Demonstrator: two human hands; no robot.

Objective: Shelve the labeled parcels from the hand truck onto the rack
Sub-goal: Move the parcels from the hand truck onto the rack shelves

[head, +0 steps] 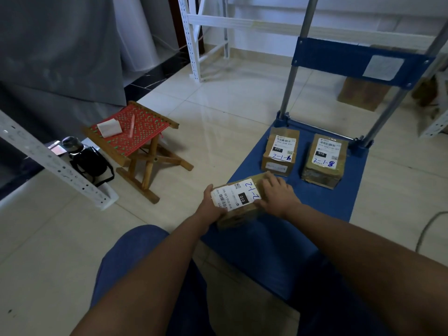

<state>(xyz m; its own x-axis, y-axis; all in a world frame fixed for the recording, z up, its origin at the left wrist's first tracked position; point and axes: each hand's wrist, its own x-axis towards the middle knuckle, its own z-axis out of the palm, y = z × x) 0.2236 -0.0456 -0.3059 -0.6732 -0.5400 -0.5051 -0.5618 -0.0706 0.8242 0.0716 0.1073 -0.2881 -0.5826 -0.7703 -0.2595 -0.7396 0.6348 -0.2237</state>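
A brown parcel [238, 197] with a white label marked "2-1-2" is held over the near left edge of the blue hand truck deck [315, 200]. My left hand [210, 202] grips its left end and my right hand [278, 195] grips its right end. Two more taped parcels stand further back on the deck: one labelled "2-1-6" [280, 152] and one labelled "2-1-8" [323, 161]. White rack uprights show at the far middle [191, 40] and at the near left [53, 163].
A small folding wooden stool [138, 141] with a red woven seat stands left of the truck, carrying a white paper pad and a pink pen. A black bag with a bottle [84, 158] lies beside the near rack post. Another cardboard box [361, 93] sits behind the truck handle. My knees are at the bottom.
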